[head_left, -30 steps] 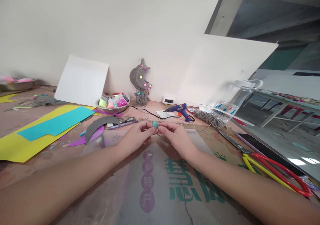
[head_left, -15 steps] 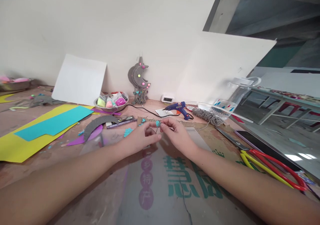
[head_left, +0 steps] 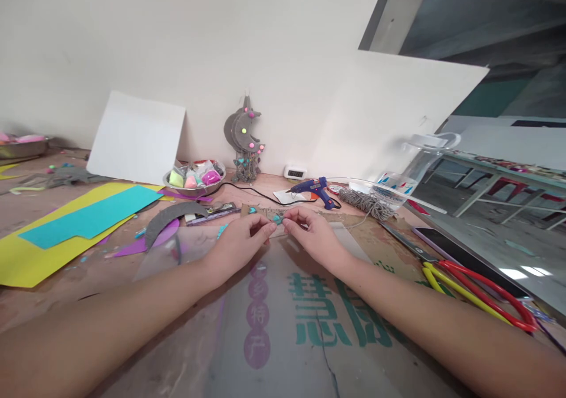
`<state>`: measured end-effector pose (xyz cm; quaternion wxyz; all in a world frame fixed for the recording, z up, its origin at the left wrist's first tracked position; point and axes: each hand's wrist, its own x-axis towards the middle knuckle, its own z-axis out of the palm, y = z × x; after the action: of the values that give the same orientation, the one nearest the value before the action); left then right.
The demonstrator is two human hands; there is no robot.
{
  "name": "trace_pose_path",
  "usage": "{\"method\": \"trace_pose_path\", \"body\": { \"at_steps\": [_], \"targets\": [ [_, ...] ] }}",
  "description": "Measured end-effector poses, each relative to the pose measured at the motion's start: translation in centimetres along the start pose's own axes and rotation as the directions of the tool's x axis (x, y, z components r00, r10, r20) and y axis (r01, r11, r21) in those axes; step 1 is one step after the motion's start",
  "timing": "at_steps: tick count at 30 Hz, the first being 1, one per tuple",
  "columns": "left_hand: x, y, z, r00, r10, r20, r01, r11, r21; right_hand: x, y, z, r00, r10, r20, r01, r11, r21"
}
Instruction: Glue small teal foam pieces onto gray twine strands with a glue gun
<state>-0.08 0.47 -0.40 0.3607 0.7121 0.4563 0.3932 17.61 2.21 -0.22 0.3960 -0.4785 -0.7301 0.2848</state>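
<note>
A small turquoise piece point(head_left: 277, 219), perhaps heart-shaped, is pinched at the centre of the view between my two hands. My left hand point(head_left: 241, 239) holds its left side with closed thumb and fingertips. From the other side, the thumb and index finger of my right hand point(head_left: 315, 234) grip its edge. Fingers partly cover the piece, so its exact shape cannot be made out. Another turquoise piece point(head_left: 252, 210) lies just beyond my left hand. More turquoise bits point(head_left: 221, 230) show beside the left knuckles. Beneath both hands lies a translucent printed plastic sheet point(head_left: 287, 362).
Behind stand a blue glue gun point(head_left: 315, 190), a white clock point(head_left: 295, 172) and a bowl point(head_left: 194, 189) of bagged clay. A grey moon ornament point(head_left: 244, 132) is at the wall. Grey cord point(head_left: 366, 203), scissors point(head_left: 481, 292) and a phone point(head_left: 469, 259) are right; coloured sheets point(head_left: 88, 218) left.
The left thumb has come up and closed on the turquoise piece, where before it pointed away below. The left hand now covers more of the turquoise bits beside it.
</note>
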Motion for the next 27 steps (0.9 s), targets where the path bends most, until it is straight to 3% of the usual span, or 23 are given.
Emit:
{"method": "trace_pose_path", "body": {
  "at_steps": [4,11,19,27],
  "targets": [
    [0.17,0.09,-0.32,0.995,0.050,-0.085,-0.044,0.996,0.078,-0.13,-0.06,0.03,1.000,0.010,0.006,-0.009,0.998,-0.069],
    [0.35,-0.24,-0.47,0.989,0.137,-0.054,-0.129,0.983,0.130,-0.46,-0.18,0.51,0.994,-0.025,0.107,0.037,0.993,-0.112],
    [0.67,-0.67,-0.64,0.994,0.076,-0.074,-0.069,0.994,0.090,-0.59,-0.43,0.39,0.993,0.008,0.116,0.001,0.997,-0.071],
    [0.77,-0.73,-0.60,0.994,0.092,-0.052,-0.087,0.992,0.086,-0.60,-0.56,0.36,0.994,0.005,0.107,0.004,0.997,-0.083]
  ]
}}
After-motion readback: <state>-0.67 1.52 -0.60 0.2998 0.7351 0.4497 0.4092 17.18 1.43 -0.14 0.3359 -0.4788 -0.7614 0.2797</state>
